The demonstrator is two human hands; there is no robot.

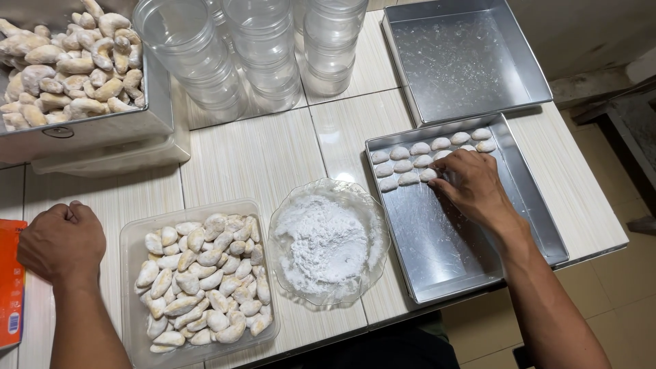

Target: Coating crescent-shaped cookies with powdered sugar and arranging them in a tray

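Surface: white tiled table (260, 154), seen from above, with grey floor off to the right.
Right hand: right hand (471, 183) lies palm down inside the tray (451, 253), fingers curled, tips touching a cookie (428, 175) at the end of the nearest row; whether it pinches that piece I cannot tell.
Tray: shallow metal pan under the right hand, bare metal below the wrist.
Rows: sugared cookies (424, 154) in three short rows just beyond the fingertips, at the tray's far end.
Left hand: left hand (61, 242) rests on the table as a closed fist, holding nothing that shows.
Tub: clear plastic tub (130, 294) heaped with pale crescent cookies, just right of the left fist.
Bowl: glass bowl (328, 242) of white powder, between the two hands.
Second tray: bare metal tray (465, 58) beyond the right hand.
Jars: stacked clear jars (263, 48), far side, between the hands.
Far pan: metal pan (82, 126) piled with cookies, beyond the left fist.
Packet: orange packet (10, 283) at the left fist's outer side.
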